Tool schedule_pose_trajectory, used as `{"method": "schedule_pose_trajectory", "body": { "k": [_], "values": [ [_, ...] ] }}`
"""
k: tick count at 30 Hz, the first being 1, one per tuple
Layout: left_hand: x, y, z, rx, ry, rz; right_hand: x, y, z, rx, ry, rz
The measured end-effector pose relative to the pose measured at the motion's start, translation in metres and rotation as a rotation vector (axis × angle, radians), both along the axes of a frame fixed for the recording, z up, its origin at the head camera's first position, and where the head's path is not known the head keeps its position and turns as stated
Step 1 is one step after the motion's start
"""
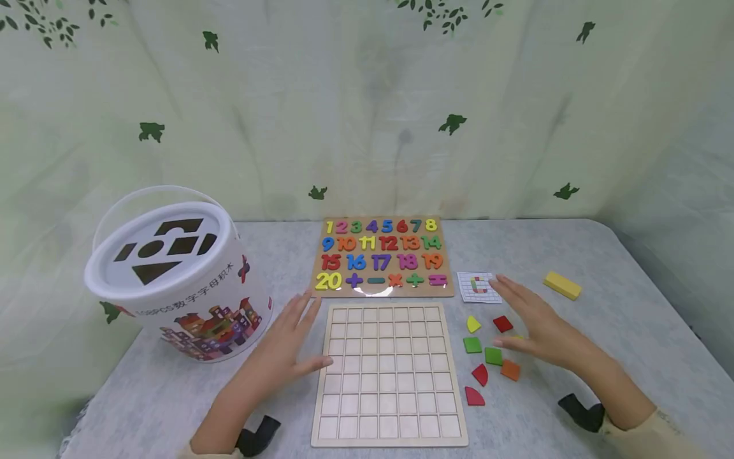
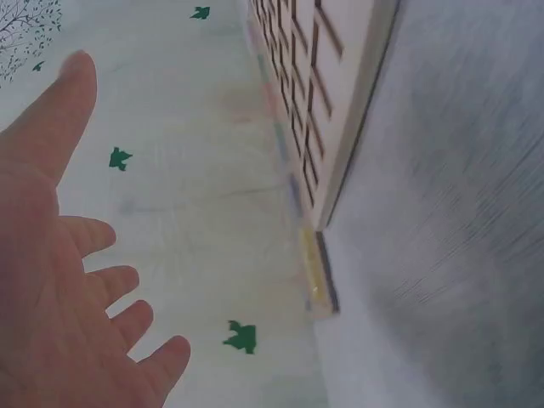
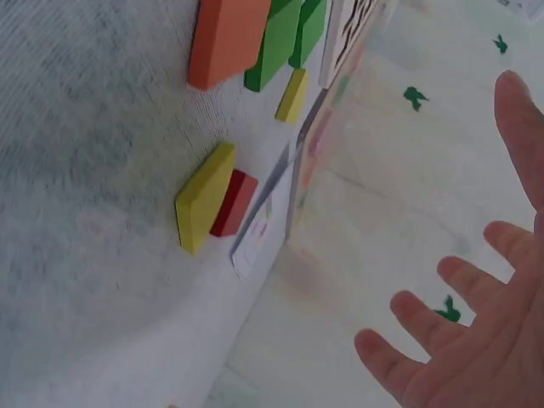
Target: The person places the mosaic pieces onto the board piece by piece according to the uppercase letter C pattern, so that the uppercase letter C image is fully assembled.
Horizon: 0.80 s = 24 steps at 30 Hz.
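One lidded bucket, contents hidden, left hand wide by gridded tray, right hand wide near blocks

From above, the head camera looks forward and down over the tabletop to the backdrop. The left wrist camera sits low, close to the left hand, facing the backdrop past the grid, its picture rolled sideways. The right wrist camera, rolled the opposite way, looks past the right hand, sharing blocks and card with the head view.
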<state>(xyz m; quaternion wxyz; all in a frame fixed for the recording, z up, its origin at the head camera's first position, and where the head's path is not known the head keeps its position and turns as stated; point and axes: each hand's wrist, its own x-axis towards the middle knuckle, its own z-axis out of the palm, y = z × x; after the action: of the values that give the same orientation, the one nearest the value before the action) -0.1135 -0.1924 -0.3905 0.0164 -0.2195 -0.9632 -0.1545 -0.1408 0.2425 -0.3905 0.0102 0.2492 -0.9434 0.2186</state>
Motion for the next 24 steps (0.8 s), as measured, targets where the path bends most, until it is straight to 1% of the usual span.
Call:
{"method": "schedule_pose_trajectory", "body": {
  "k": [1, 4, 6, 7, 9, 12, 15, 18, 21, 24],
  "values": [
    [0.002, 0.001, -0.005, 0.046, -0.032, 0.007, -0.003, -0.003, -0.003, -0.017, -0.044, 0.007],
    [0.009, 0.004, -0.019, 0.176, -0.162, 0.04, -0.01, -0.009, -0.012, -0.066, -0.162, 0.028],
    [0.012, 0.004, -0.029, 0.236, -0.243, 0.068, -0.015, -0.013, -0.019, -0.094, -0.227, 0.041],
    [0.013, 0.004, -0.033, 0.259, -0.272, 0.075, -0.017, -0.014, -0.022, -0.105, -0.261, 0.041],
    [0.014, 0.002, -0.04, 0.298, -0.315, 0.085, -0.019, -0.016, -0.027, -0.133, -0.326, 0.036],
    [0.013, -0.002, -0.048, 0.338, -0.332, 0.078, -0.022, -0.018, -0.033, -0.153, -0.384, 0.031],
    [0.012, -0.007, -0.053, 0.372, -0.337, 0.057, -0.026, -0.019, -0.04, -0.164, -0.374, 0.052],
    [0.01, -0.01, -0.056, 0.399, -0.332, 0.018, -0.028, -0.018, -0.045, -0.154, -0.316, 0.07],
    [0.009, -0.012, -0.058, 0.41, -0.321, -0.015, -0.028, -0.018, -0.048, -0.132, -0.26, 0.055],
    [0.008, -0.013, -0.059, 0.409, -0.312, -0.025, -0.028, -0.018, -0.047, -0.091, -0.214, 0.024]
  ]
}}
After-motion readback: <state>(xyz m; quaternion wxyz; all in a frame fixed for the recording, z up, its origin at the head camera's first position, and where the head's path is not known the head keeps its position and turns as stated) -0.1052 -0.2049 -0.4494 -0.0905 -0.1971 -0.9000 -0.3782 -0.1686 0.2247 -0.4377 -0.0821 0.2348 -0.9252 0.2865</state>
